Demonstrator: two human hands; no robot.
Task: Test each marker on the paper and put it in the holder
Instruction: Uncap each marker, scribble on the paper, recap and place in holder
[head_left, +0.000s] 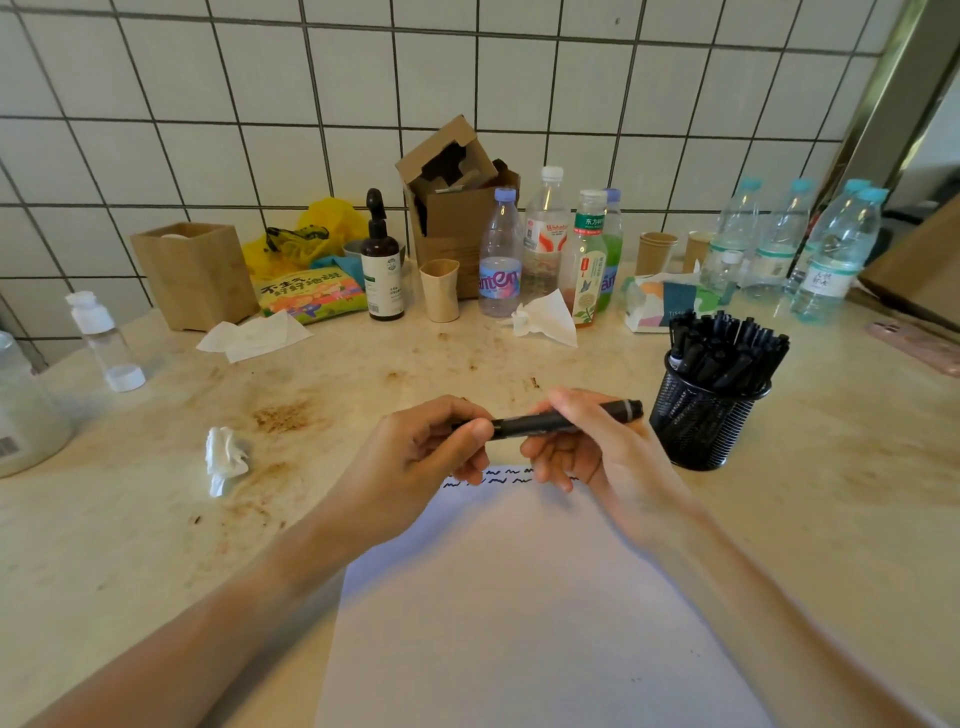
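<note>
A black marker (540, 422) lies level between both hands, just above the far edge of the white paper (530, 613). My left hand (415, 462) pinches its left end, which looks like the cap. My right hand (592, 447) grips the barrel, and the marker's grey-banded right end sticks out toward the holder. Short black squiggles (498, 477) run along the paper's top edge, partly hidden by my fingers. The black mesh holder (709, 410) stands to the right of my right hand, packed with several black markers.
A crumpled tissue (224, 457) lies left of the paper on the stained counter. Bottles (545, 244), paper cups, a cardboard box (457, 208), a wooden box (195, 273), a snack bag and a tissue pack crowd the back by the tiled wall. A pink phone (914, 343) lies at the far right.
</note>
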